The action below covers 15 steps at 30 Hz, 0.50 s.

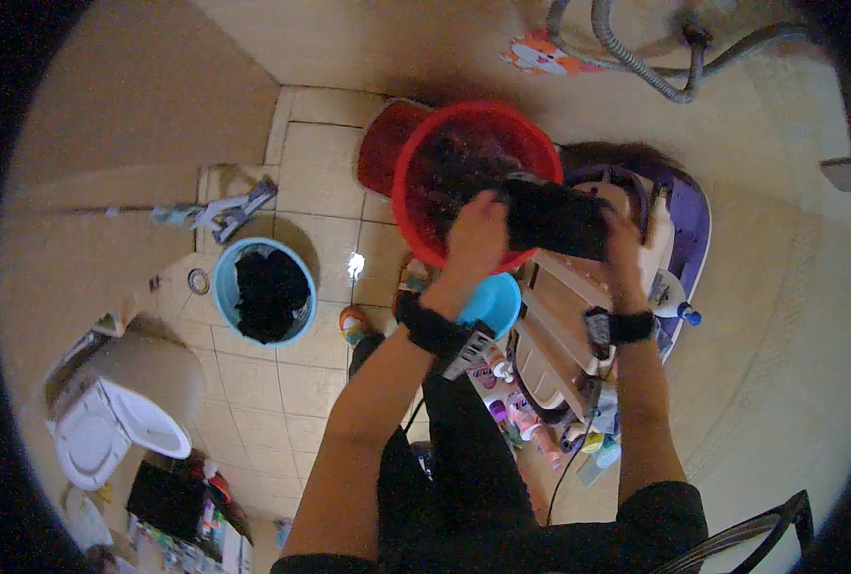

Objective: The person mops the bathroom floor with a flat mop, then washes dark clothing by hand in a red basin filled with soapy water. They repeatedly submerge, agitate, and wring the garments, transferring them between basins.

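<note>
A piece of black cloth is stretched between my two hands. My left hand grips its left end, above the right part of a red basin. At the opposite end, my right hand holds the cloth to the right of the basin's rim. Dark contents, which look like wet fabric, lie inside the red basin. Both wrists wear black bands with devices strapped on. The fingertips are partly hidden by blur and by the cloth.
Below the red basin sits a small blue basin. A purple-and-beige plastic tub leans at the right, with several bottles near it. A light blue bucket holds black fabric. A toilet stands lower left; a hose hangs above.
</note>
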{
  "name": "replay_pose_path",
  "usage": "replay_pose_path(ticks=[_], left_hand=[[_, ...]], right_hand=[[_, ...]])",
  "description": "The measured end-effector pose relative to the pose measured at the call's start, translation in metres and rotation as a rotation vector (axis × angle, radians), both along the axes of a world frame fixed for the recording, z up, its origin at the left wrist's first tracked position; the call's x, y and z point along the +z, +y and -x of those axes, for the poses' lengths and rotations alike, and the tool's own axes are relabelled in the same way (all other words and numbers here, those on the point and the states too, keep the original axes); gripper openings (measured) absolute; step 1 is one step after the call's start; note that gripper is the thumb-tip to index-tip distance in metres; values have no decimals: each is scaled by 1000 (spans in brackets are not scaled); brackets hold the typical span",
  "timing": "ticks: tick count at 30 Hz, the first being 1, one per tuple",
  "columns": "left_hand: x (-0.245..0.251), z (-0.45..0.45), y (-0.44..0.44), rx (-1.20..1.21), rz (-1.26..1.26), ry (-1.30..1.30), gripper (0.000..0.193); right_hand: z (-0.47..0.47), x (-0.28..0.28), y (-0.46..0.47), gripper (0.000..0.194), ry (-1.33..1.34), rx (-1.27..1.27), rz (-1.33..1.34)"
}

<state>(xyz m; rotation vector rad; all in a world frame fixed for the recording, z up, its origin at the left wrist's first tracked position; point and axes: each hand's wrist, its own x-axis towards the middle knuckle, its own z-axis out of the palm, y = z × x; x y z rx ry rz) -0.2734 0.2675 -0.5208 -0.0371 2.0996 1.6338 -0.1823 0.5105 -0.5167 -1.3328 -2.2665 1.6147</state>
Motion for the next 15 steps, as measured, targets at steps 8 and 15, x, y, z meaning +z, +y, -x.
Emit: replay_pose_path(ticks=[8,15], left_hand=[[274,0,0,-79,-446,170,24],[374,-2,-17,-124,-746,285,30]], right_hand=[[-17,294,-12,45,314,-267,190],[-28,381,-80,50,556,-213,27]])
